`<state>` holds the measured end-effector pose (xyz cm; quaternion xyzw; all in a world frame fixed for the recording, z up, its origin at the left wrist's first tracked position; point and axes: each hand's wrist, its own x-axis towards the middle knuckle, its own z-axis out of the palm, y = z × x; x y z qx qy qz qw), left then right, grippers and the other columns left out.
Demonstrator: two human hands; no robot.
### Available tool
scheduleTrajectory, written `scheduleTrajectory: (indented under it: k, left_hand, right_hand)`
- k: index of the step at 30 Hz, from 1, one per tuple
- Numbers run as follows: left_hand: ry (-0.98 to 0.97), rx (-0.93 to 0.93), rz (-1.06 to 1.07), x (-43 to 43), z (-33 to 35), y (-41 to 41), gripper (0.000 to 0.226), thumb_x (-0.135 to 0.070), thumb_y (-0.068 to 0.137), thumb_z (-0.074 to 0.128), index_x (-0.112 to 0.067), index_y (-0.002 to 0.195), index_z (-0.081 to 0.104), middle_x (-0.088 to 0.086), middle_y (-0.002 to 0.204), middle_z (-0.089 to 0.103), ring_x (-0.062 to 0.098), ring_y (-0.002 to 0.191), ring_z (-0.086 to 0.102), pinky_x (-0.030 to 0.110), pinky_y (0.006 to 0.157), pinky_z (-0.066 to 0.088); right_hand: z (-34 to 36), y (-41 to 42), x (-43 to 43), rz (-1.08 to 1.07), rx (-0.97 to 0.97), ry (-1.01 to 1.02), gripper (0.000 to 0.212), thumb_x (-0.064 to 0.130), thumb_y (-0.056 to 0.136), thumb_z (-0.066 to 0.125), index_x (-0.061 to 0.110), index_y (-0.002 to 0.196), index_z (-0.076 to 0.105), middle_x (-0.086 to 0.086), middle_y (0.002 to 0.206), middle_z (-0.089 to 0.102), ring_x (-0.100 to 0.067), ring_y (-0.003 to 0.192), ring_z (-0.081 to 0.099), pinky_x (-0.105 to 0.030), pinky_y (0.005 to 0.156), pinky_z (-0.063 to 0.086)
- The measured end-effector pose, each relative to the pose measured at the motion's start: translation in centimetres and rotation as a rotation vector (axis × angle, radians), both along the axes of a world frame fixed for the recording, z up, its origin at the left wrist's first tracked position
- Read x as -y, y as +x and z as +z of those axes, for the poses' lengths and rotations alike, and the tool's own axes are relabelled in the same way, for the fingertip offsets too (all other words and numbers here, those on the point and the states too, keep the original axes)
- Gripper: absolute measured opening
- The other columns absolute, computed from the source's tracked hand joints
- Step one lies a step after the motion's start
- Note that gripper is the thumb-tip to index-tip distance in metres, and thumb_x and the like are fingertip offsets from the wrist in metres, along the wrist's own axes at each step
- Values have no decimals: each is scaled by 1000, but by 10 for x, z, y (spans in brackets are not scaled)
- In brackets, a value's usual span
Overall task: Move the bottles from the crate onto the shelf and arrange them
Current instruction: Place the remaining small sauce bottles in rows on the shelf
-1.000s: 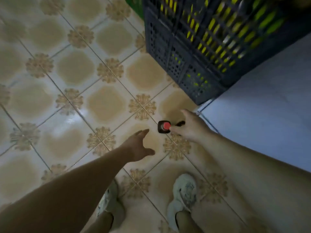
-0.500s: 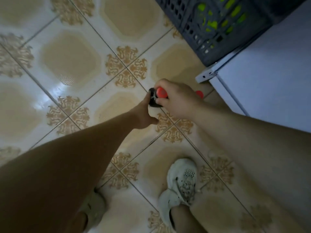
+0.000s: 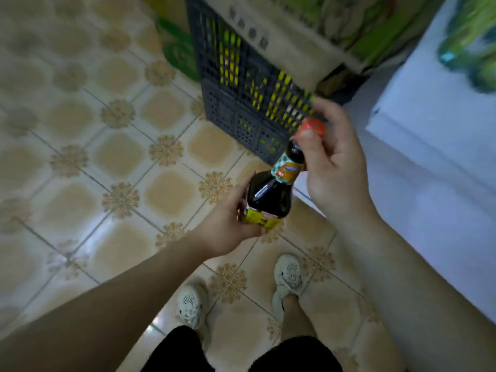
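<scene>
I see the left hand (image 3: 228,226) gripping the dark glass sauce bottle (image 3: 271,196), the right hand (image 3: 331,167) pinching its red cap (image 3: 313,126); the dark slatted plastic crate (image 3: 241,103) shows yellow-labelled contents.

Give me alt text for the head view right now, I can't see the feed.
A person holds a dark bottle tilted above a tiled floor, the left hand gripping its yellow-labelled body and the right hand pinching the red cap. A dark crate with yellow-labelled contents stands just beyond; the picture is blurred.

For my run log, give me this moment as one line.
stage: bottle lifted | left hand: holds bottle body | right hand: grips red cap | crate: on floor behind | shelf: not identifiable
</scene>
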<state>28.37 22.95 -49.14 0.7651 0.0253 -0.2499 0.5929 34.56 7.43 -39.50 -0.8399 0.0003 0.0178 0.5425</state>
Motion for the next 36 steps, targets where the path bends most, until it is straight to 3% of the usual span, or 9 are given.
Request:
scheduleTrajectory:
  k: [3, 6, 12, 15, 20, 23, 26, 31, 36]
  left_hand:
    - [-116, 98, -9, -3, 112, -14, 97, -5, 71, 79, -67, 120, 24, -10, 118, 53, 12, 102, 60, 25, 81, 53]
    - [-254, 167, -27, 2, 214, -39, 79, 3, 73, 74, -46, 122, 37, 1, 110, 59, 3, 88, 63, 16, 69, 51]
    - [-356, 255, -154, 35, 327, -87, 85, -29, 63, 77, -39, 139, 38, 3, 104, 71, 30, 104, 64, 55, 96, 47]
    - [-368, 326, -265, 67, 370, -111, 77, -20, 72, 78, -54, 128, 38, -5, 105, 71, 26, 105, 64, 55, 98, 45]
    - [-448, 320, -396, 132, 421, -160, 70, -1, 83, 66, -58, 115, 41, 2, 105, 69, 23, 97, 68, 46, 98, 48]
    - [-485, 328, -476, 177, 439, -193, 68, 2, 83, 63, -54, 115, 40, 8, 106, 70, 20, 92, 69, 37, 94, 51]
    - [-524, 341, -553, 220, 445, -222, 70, -5, 75, 72, -51, 120, 43, 11, 104, 71, 24, 94, 69, 39, 94, 52]
    - [-548, 349, -633, 273, 447, -260, 72, -13, 68, 70, -49, 124, 45, 13, 107, 70, 28, 99, 68, 42, 95, 50]
    - [-492, 334, -652, 308, 435, -271, 72, -6, 76, 75, -58, 114, 43, 12, 107, 69, 24, 96, 69, 41, 96, 49]
  right_hand:
    - [99, -21, 1, -202, 163, 57, 29, 41, 92, 44, 42, 121, 45, 23, 101, 58, 11, 93, 55, -15, 88, 43]
    - [190, -50, 13, -232, 185, 68, 49, 37, 94, 48, 39, 139, 29, 6, 115, 57, 6, 87, 56, -15, 79, 42]
    - [314, -106, 64, -236, 123, 20, 68, 25, 93, 59, 45, 144, 19, -6, 126, 57, -18, 102, 63, -40, 93, 50]
    - [362, -146, 97, -322, 162, 17, 66, 25, 93, 59, 45, 144, 21, -3, 114, 61, -16, 89, 63, -35, 75, 54]
    - [415, -225, 162, -428, 277, -87, 64, 29, 91, 60, 49, 139, 24, -8, 100, 67, -30, 89, 67, -47, 85, 54]
    - [438, -274, 203, -505, 310, -132, 65, 27, 89, 61, 46, 140, 26, -8, 108, 65, -24, 90, 66, -43, 85, 55]
    - [452, -320, 241, -570, 332, -197, 65, 29, 88, 60, 41, 142, 26, -9, 114, 63, -23, 91, 65, -37, 80, 54]
    - [456, -372, 290, -624, 337, -184, 69, 33, 83, 61, 43, 141, 25, -10, 116, 61, -27, 93, 66, -51, 83, 56]
    - [445, -389, 328, -632, 282, -135, 65, 25, 92, 58, 41, 144, 22, -9, 117, 59, -22, 91, 64, -37, 73, 56]
